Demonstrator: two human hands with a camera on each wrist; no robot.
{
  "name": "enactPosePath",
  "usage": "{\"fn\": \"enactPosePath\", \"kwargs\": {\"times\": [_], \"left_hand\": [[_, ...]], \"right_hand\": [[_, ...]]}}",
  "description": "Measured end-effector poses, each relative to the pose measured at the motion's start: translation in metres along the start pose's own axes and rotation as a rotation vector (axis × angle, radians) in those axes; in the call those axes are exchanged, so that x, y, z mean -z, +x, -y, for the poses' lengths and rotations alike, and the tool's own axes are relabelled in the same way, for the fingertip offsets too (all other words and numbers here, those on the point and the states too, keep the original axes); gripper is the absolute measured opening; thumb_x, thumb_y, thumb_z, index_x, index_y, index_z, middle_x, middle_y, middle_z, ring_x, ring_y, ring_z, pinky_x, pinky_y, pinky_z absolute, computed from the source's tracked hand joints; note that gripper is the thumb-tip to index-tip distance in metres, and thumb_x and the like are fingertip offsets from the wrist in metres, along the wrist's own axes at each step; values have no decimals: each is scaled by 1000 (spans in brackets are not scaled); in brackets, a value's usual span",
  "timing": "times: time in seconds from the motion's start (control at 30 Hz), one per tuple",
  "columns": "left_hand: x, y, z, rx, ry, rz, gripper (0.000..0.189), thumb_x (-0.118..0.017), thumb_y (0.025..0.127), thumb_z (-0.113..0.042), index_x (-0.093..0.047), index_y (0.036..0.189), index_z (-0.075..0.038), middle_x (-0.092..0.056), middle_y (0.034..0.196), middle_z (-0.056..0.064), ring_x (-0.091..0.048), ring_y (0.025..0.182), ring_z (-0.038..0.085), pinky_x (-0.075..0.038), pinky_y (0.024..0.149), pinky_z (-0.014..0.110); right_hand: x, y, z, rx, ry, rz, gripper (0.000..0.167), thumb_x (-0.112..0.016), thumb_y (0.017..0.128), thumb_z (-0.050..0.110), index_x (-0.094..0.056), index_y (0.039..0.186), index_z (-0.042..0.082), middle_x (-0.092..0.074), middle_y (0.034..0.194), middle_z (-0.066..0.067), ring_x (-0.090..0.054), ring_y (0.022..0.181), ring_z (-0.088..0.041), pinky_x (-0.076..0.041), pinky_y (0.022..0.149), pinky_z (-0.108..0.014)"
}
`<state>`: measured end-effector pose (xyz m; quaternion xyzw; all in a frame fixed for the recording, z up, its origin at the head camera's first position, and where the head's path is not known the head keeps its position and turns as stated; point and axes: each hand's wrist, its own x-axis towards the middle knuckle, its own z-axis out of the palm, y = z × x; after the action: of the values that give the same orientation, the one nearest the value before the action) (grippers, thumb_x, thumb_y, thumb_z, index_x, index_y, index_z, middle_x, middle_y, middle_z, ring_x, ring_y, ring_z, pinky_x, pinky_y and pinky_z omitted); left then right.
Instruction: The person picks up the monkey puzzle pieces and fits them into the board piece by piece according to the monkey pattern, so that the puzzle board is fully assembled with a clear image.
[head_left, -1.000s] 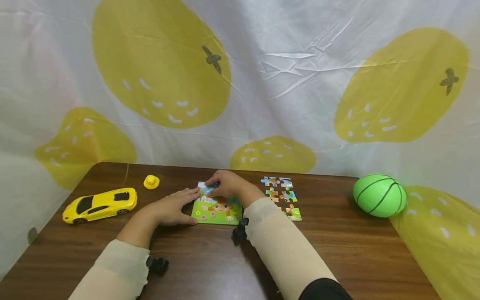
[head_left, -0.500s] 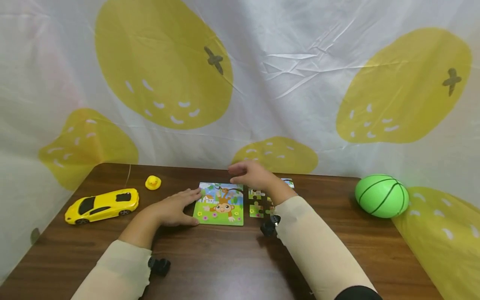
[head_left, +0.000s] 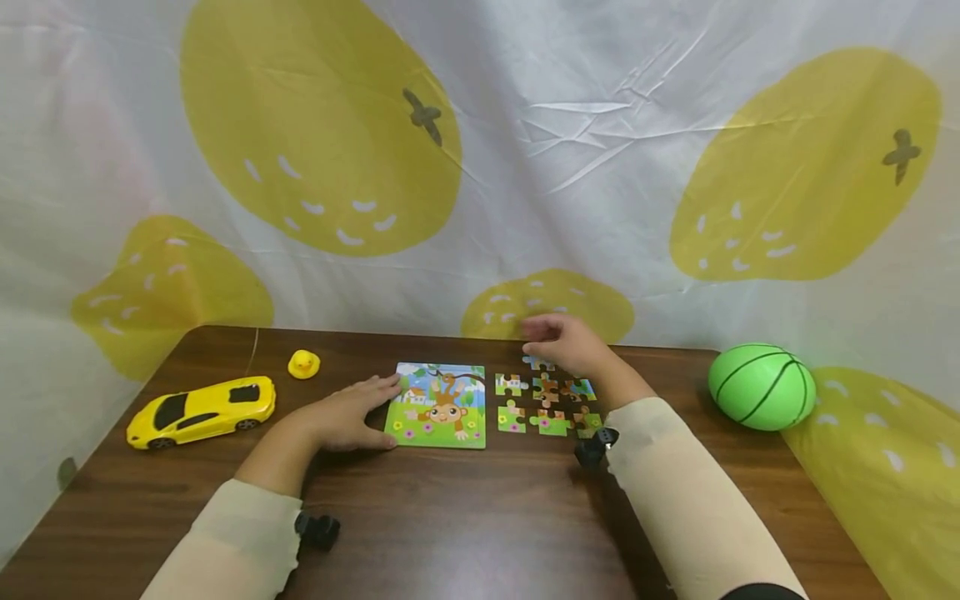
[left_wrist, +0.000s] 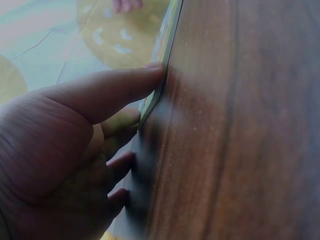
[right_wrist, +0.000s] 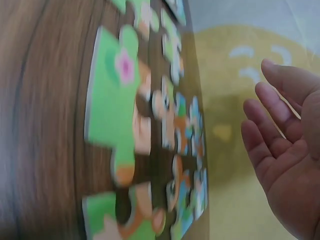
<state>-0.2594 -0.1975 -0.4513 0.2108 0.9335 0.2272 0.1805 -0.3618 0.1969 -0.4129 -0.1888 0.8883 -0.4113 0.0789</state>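
A: Item one: the picture board [head_left: 437,408]. Position?

B: Just below the centre of the head view, flat on the brown tabletop [head_left: 420,517]. Near square, so no marked long axis; sides roughly in line with the frame.

A: Bearing from the hands?

B: Directly to the right of the left hand [head_left: 341,417], which touches its left edge; to the lower left of the right hand [head_left: 566,343], well apart from it.

A: Item two: the loose puzzle pieces [head_left: 551,422].

B: Set in rows right of the board, a gap between. Seven show in the head view; more may lie behind the right hand. That hand is the nearer, over the top of the group; the left is across the board from them.

A: State of hands?

B: Left: fingers extended, thumb at the lower left corner, not gripping. Right: fingers relaxed, slightly bent, holding nothing; clear of the pieces in the right wrist view.

A: Appearance?

B: Board: glossy print, brown monkey hanging upside down from a branch, blue sky, green grass, pink and yellow flowers; seams too fine to tell. Pieces: knobbed, thin, pale-edged, printed in similar greens, blues and browns, spaced apart or barely meeting. Some carry a flower or part of a face.
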Motion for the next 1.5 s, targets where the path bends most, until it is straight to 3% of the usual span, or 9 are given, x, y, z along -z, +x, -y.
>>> {"fn": "enactPosePath", "kwargs": {"times": [0.2, 0.43, 0.63, 0.93, 1.13, 1.5], "left_hand": [[0, -1, 1, 7, -8, 7, 96, -78, 94, -50, -31, 170, -14, -21, 181, 9, -12, 168, 43, -14, 133, 70], [1, -2, 2, 6, -11, 8, 97, -78, 94, -50, -31, 170, -14, -20, 181, 9, -12, 168, 43, -14, 133, 70], [0, -2, 2, -13, -1, 3, 96, -78, 95, -49, -31, 170, -13, -21, 181, 10, -13, 168, 44, -14, 134, 68], [0, -3, 0, 0, 8, 6, 95, -77, 96, -50, -30, 170, -14, -20, 181, 9, -13, 168, 42, -14, 134, 67], [0, -3, 1, 5, 6, 7, 95, -77, 95, -50, -30, 170, -14, -20, 181, 9, -13, 168, 43, -14, 133, 69], [1, -3, 0, 9, 4, 9, 95, -78, 95, -49, -31, 170, -14, -21, 181, 10, -13, 168, 43, -15, 133, 69]], "right_hand": [[11, -1, -21, -77, 32, -1, 51, -76, 100, 18, -63, 148, 6, -69, 140, -21, -71, 115, -31, -64, 90, -51], [13, 0, -36, -128, -26, -7, 48, -77, 99, 16, -66, 144, 6, -71, 137, -18, -69, 117, -29, -63, 84, -33], [14, -1, -43, -127, -82, 13, 50, -77, 97, 15, -65, 144, 4, -70, 136, -19, -70, 118, -30, -61, 91, -35], [13, 2, -48, -183, -105, 107, 46, -79, 98, 18, -68, 141, 6, -69, 135, -17, -63, 122, -31, -56, 101, -45], [14, 8, -47, -217, -100, 138, 51, -79, 96, 15, -66, 144, 6, -64, 140, -18, -60, 124, -31, -55, 101, -43], [13, 11, -48, -233, -131, 125, 52, -82, 94, 14, -67, 144, 10, -64, 140, -15, -59, 118, -28, -55, 95, -39]]}}
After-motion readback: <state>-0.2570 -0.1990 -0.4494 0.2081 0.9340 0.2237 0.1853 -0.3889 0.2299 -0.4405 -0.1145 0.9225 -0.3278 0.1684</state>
